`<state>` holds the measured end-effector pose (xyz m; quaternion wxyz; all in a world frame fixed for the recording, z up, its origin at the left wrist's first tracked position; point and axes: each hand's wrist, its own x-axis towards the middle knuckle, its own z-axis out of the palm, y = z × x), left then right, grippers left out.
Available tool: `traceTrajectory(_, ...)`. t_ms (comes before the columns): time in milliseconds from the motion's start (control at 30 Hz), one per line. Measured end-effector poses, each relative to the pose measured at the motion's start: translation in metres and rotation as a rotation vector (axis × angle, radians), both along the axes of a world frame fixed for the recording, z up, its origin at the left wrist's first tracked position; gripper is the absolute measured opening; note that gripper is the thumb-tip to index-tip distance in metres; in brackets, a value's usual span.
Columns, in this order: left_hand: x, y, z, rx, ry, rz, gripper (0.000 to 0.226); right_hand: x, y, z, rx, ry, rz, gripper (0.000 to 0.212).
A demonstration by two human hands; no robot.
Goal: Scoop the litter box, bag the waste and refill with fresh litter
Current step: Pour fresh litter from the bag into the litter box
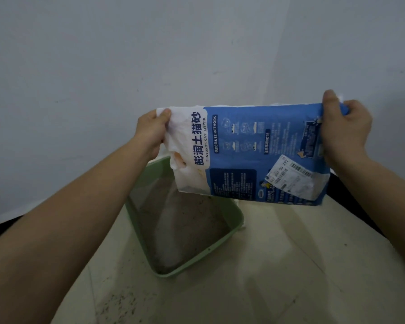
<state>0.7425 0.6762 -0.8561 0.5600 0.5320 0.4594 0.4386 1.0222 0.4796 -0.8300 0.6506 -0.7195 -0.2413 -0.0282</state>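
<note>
I hold a blue and white bag of bentonite cat litter sideways in the air, above a light green litter box on the floor. My left hand grips the bag's white end, my right hand pinches its blue end. A thin stream of grey litter falls from the bag's lower left corner into the box. Grey-brown litter covers the box's bottom, piled higher at the far side. The bag hides the box's far right corner.
The box stands on pale floor tiles close to a grey-white wall. Loose litter grains are scattered on the tiles at the near left. A dark skirting runs along the wall at both sides.
</note>
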Motion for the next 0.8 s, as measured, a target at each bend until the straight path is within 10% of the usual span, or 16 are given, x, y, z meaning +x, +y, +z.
traceTrajectory(800, -0.015, -0.001, -0.023, -0.014, 0.0, 0.037, 0.019, -0.012, 0.012, 0.013, -0.017, -0.078, -0.004, 0.044)
